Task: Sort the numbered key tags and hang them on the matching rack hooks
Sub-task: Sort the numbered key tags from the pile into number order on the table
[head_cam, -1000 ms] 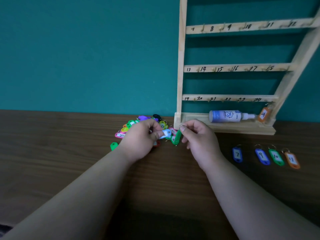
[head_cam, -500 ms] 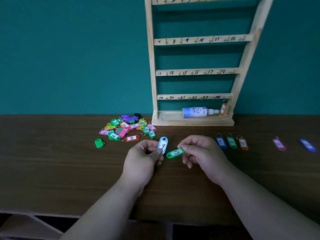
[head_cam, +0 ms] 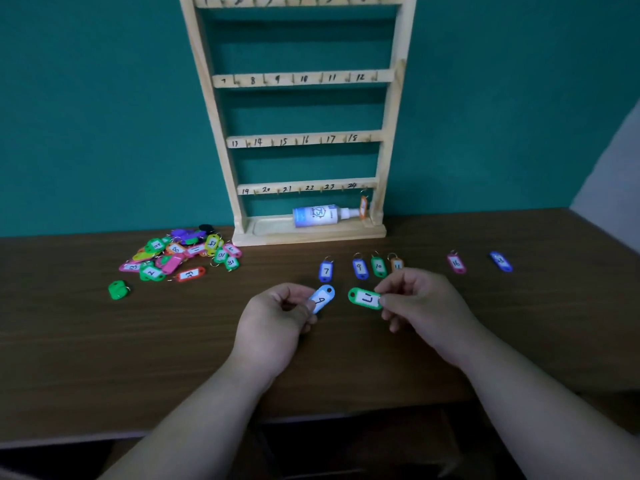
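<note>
My left hand [head_cam: 273, 323] pinches a light blue key tag [head_cam: 322, 298] above the wooden table [head_cam: 104, 341]. My right hand [head_cam: 419, 306] grips a green key tag [head_cam: 364, 298] lying sideways, a little right of the blue one. Behind my hands a row of tags lies on the table: blue 7 [head_cam: 326, 270], blue 9 [head_cam: 360, 268], green 10 [head_cam: 378, 266], orange 11 [head_cam: 397, 263]. A pile of mixed coloured tags [head_cam: 180, 254] sits at the left. The wooden rack [head_cam: 304, 140] with numbered hooks stands against the teal wall; an orange tag [head_cam: 363, 207] hangs under hook 24.
A white and blue spray bottle [head_cam: 320, 215] lies in the rack's base tray. A pink tag 16 [head_cam: 456, 263] and a blue tag [head_cam: 500, 261] lie further right. One green tag [head_cam: 118, 289] lies alone left of the pile. The table's front edge runs below my forearms.
Both hands have drawn back from the pile toward me, each carrying its tag. The view has tilted up, showing more of the rack.
</note>
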